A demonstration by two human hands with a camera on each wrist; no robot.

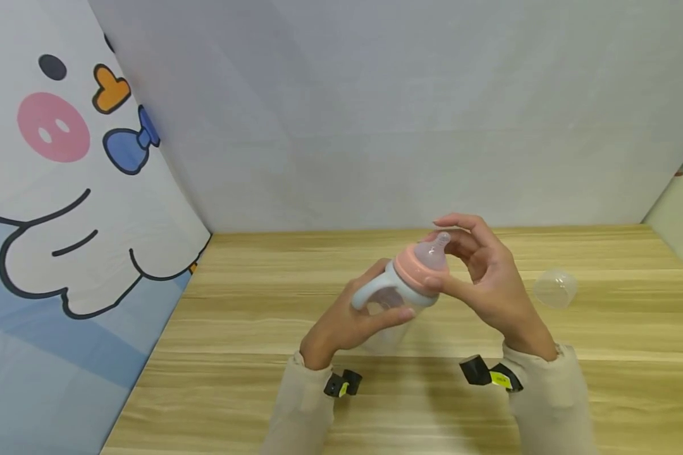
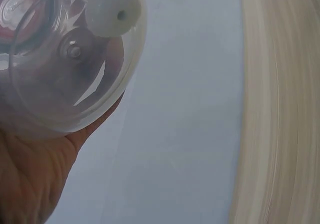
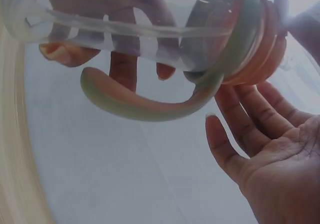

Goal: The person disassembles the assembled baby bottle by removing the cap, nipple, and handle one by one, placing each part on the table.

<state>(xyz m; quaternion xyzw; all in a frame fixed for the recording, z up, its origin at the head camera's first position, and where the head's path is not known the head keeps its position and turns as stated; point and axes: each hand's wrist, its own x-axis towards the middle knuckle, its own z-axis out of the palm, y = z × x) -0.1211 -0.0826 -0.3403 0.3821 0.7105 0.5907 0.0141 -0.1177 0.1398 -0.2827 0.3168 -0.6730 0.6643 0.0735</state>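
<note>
While hands [image 1: 343,321] [image 1: 491,291] hold a bottle [image 1: 412,289], cloth [image 1: 404,114] backs the woodgrain table [image 1: 222,373].

We find no legible text, brand, number or sign. We note one bright yellow-green label [image 1: 500,380] on the black right-wrist camera [image 1: 475,370], its dark marking too small to read, and one small yellow-green patch [image 1: 344,389], likewise unreadable, on the black left-wrist camera [image 1: 334,385].

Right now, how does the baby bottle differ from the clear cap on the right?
The bottle is tilted, held by the left hand and right hand; the cap sits untouched on the table. The bottle has a pink ring and pale handle; the cap is plain. The bottle is larger than the cap. Both have see-through walls.
</note>
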